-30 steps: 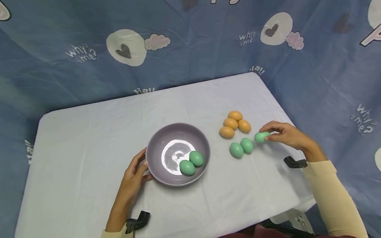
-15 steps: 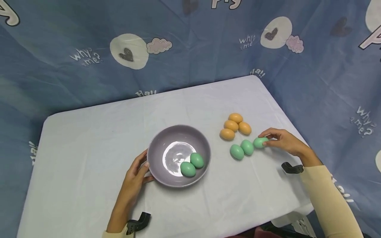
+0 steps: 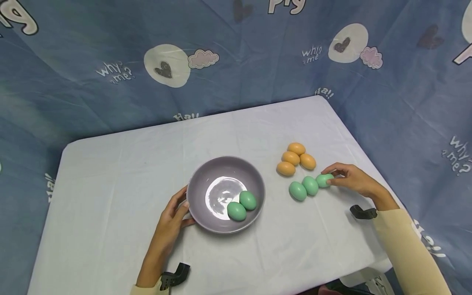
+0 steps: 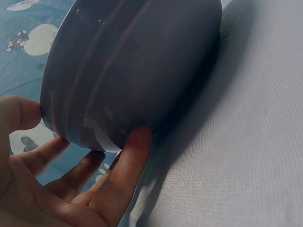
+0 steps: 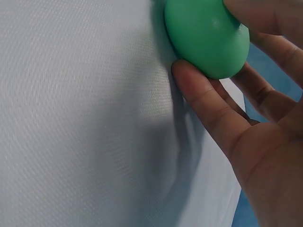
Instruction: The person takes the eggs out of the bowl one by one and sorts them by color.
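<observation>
My left hand [image 3: 170, 224] holds a purple-grey bowl [image 3: 206, 174] by its left side. In the left wrist view the thumb is at the rim and the fingers reach along the bowl's outer wall [image 4: 128, 71]. Two green eggs lie together in the bowl, a nearer egg [image 3: 236, 211] and a farther egg [image 3: 248, 200]. Over on the right, my right hand [image 3: 354, 179] pinches another green egg [image 5: 208, 38] between thumb and fingers, low over the cloth. That egg is at the right end of a short row with two more, a middle egg [image 3: 310, 185] and a left egg [image 3: 298, 191].
Several orange eggs [image 3: 291, 158] sit in a cluster behind the green row. A white cloth [image 3: 121, 196] covers the table, and a blue printed curtain [image 3: 236, 78] hangs behind and to the right. Black wrist mounts [image 3: 363, 212] stick out from both forearms.
My right hand has brought its green egg a little left and down, to the end of the green row. The left hand stays on the bowl; the head view has shifted slightly.
</observation>
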Demonstrator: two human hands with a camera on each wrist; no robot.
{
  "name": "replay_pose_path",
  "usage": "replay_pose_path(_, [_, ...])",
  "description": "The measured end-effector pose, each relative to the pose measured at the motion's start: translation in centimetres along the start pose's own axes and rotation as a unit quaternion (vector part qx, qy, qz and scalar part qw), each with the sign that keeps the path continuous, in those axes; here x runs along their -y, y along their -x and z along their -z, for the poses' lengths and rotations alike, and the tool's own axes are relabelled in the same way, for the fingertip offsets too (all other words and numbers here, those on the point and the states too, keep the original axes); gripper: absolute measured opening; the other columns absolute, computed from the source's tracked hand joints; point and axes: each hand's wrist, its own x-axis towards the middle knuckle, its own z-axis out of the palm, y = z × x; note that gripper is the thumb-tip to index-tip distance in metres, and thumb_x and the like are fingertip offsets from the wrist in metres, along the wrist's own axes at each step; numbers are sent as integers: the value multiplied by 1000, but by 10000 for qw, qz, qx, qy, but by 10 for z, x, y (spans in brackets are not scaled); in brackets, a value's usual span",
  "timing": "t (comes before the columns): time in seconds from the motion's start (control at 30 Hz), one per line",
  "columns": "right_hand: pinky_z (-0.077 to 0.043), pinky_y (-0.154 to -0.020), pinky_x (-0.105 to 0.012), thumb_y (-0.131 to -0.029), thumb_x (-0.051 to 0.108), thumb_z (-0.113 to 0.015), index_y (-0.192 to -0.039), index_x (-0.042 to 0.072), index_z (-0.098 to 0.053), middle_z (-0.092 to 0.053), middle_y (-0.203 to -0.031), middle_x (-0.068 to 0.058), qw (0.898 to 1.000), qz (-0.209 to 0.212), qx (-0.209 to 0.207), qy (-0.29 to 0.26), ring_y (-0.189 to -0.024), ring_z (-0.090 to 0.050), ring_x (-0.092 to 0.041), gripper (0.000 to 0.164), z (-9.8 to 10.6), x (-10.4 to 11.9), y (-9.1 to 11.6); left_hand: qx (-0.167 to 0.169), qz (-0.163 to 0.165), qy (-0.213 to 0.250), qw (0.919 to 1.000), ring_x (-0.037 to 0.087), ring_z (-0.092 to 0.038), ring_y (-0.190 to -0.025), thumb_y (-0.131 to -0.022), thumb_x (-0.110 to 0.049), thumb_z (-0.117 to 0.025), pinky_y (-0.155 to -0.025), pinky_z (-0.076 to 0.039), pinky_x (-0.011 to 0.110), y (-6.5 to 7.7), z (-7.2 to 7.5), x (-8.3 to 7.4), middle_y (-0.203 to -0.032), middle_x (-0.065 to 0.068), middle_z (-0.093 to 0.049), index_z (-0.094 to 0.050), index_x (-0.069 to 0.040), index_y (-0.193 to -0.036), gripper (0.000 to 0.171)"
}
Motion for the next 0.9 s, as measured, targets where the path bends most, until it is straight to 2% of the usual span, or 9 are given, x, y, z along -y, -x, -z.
replay_pose_path(0.17, [-54, -79, -20, -92, 11, -72, -122, 2, -66, -67, -117, -7, 10000, -20, -4, 48, -100, -63, -8, 32, -1, 1, -2, -50, 6, -23, 10000, 8, -60, -114, -107, -25, -48, -79, -63, 32, 2, 1, 2, -155, 13, -37, -34, -17, -156, 51])
replay_pose_path(0.6, [-52, -79, -21, -94, 20, -71, -126, 9, -65, -67, -119, -12, 9987, -319, 92, 394, -100, -62, -6, 34, 3, 11, -5, -95, -18, -2, 10000, 8, -61, -113, -107, -24, -48, -79, -63, 34, 2, 4, 0, -155, 13, -38, -35, -18, -155, 50])
replay_pose_path(0.73, [-50, -80, -16, -97, 20, -66, -127, 6, -65, -68, -119, -5, 9977, -181, -333, 562, -101, -60, 0, 32, 8, 19, -3, -55, -22, -6, 10000, 8, -60, -114, -107, -25, -48, -79, -63, 35, 1, 3, 1, -156, 14, -37, -35, -18, -155, 51])
replay_pose_path(0.83, [-50, -81, -12, -100, 17, -62, -126, 0, -63, -69, -115, 6, 9961, 120, -779, 407, -99, -62, 0, 31, 9, 29, -7, -41, 2, 21, 10000, 7, -60, -115, -107, -26, -49, -80, -63, 35, 1, 2, 1, -156, 12, -37, -35, -19, -155, 51])
replay_pose_path(0.9, [-51, -81, -11, -100, 15, -61, -124, -3, -63, -68, -111, 14, 9951, 347, -878, 282, -96, -65, -2, 30, 8, 39, -11, -46, 14, 17, 10000, 7, -60, -115, -107, -26, -49, -80, -63, 35, 1, 2, 0, -156, 11, -37, -35, -20, -155, 51])
